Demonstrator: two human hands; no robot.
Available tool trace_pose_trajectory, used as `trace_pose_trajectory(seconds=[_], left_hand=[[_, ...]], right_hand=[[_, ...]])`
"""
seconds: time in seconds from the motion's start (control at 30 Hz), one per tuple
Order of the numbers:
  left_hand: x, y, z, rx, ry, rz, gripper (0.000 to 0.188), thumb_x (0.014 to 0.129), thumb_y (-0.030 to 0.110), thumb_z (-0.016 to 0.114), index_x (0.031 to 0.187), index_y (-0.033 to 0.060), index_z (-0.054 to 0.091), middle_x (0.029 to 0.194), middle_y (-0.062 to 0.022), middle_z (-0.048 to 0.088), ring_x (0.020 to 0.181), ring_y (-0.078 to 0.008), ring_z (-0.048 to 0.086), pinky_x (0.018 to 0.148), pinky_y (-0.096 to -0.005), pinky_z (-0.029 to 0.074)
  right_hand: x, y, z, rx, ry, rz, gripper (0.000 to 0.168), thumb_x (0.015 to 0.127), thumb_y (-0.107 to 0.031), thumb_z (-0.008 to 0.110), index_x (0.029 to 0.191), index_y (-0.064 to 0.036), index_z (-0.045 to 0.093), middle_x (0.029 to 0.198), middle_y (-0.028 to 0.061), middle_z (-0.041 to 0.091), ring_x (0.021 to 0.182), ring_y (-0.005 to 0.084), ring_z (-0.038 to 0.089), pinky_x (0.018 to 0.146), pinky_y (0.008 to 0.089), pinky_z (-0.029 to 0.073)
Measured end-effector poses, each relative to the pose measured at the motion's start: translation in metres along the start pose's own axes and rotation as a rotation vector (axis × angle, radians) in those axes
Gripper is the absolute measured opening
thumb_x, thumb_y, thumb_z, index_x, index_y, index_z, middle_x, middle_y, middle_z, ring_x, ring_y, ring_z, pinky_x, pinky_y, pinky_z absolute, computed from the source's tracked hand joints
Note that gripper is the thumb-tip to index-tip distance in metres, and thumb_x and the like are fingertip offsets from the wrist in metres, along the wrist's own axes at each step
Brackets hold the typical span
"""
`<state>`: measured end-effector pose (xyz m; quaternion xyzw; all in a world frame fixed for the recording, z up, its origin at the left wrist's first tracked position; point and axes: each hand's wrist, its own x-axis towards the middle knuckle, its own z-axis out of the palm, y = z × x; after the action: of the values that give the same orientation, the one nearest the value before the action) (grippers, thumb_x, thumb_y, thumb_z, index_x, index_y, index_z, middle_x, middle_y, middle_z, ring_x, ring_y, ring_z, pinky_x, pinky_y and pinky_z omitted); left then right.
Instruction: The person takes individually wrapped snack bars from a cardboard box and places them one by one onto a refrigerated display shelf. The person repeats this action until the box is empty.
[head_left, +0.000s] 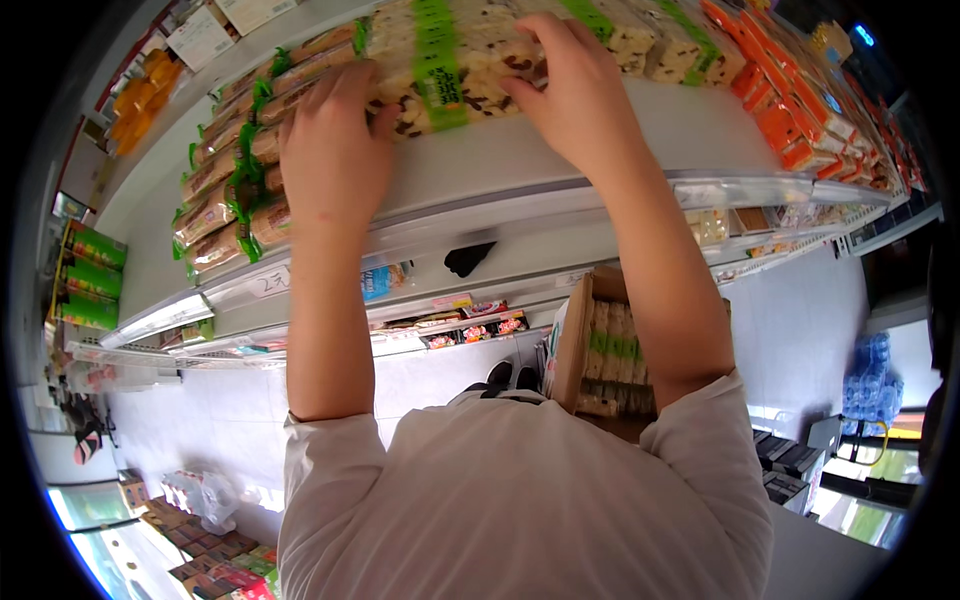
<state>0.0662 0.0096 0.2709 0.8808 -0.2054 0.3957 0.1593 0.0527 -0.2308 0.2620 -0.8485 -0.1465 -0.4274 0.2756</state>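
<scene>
A clear-wrapped pack of puffed sachima-like snack (480, 71) with dark raisin-like bits and a green printed band lies on a white store shelf (525, 142). My left hand (337, 146) is at its left end, the thumb by the front corner and the fingers over the neighbouring bread-like packs (232, 165) with green ends. At the right end is my right hand (574, 94), its thumb near the front face and its forefinger higher up, spread apart. Whether either hand grips the pack cannot be made out. More banded snack packs (649, 37) sit beyond my right hand.
Orange-wrapped packs (795, 105) are stacked on the shelf's right. Green cans (94, 277) stand far left. Below are lower shelves with a black object (470, 259) and small boxes. An opened cardboard carton (592, 300) of similar banded packs is beside my body, under my right forearm.
</scene>
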Motion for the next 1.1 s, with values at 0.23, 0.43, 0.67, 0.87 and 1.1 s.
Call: trace_pose_trajectory(seconds=[0.23,0.43,0.67,0.87,1.1], left_hand=[[-0.039,0.038,-0.019,-0.341,0.304,0.289,0.029,0.085,0.001,0.073,0.114,0.0,0.073,0.117,-0.0175,0.074,0.104,-0.0373,0.07,0.09,-0.0449,0.055],[-0.138,0.075,-0.007,-0.787,0.011,0.429,0.035,0.066,-0.004,0.072,0.102,-0.0049,0.074,0.108,-0.0191,0.072,0.091,-0.0343,0.07,0.073,-0.0417,0.054],[-0.209,0.093,0.022,-1.075,-0.433,0.176,0.023,0.077,-0.008,0.074,0.1,-0.0017,0.073,0.104,-0.0139,0.074,0.086,-0.0313,0.071,0.074,-0.0395,0.058],[-0.21,0.104,0.028,-1.115,-0.559,0.22,0.021,0.08,-0.008,0.073,0.1,-0.0011,0.072,0.102,-0.0135,0.074,0.084,-0.0312,0.071,0.074,-0.0396,0.059],[-0.21,0.105,0.031,-1.16,-0.756,0.136,0.025,0.091,-0.001,0.072,0.116,-0.0018,0.071,0.112,-0.0155,0.074,0.097,-0.0296,0.072,0.082,-0.0384,0.059]], right_hand=[[-0.038,-0.009,-0.085,-0.112,-0.04,-0.068,0.033,0.088,-0.005,0.082,0.118,-0.002,0.068,0.112,0.0141,0.072,0.086,0.0233,0.074,0.073,0.0367,0.06],[-0.139,-0.031,-0.158,0.166,-0.727,0.356,0.025,0.093,-0.005,0.076,0.117,-0.002,0.07,0.111,0.0153,0.072,0.088,0.026,0.073,0.069,0.0356,0.06],[-0.294,-0.046,-0.137,0.056,-1.351,0.932,0.044,0.094,-0.027,0.076,0.13,-0.004,0.068,0.132,0.0197,0.066,0.121,0.0428,0.065,0.099,0.0508,0.054],[-0.331,-0.045,-0.13,0.215,-1.13,0.935,0.036,0.096,-0.019,0.072,0.128,-0.003,0.07,0.118,0.02,0.072,0.115,0.043,0.068,0.095,0.0497,0.055],[-0.266,-0.054,-0.214,0.249,-0.871,0.821,0.025,0.098,-0.019,0.071,0.118,-0.004,0.074,0.117,0.0174,0.074,0.109,0.0414,0.07,0.09,0.0463,0.057]])
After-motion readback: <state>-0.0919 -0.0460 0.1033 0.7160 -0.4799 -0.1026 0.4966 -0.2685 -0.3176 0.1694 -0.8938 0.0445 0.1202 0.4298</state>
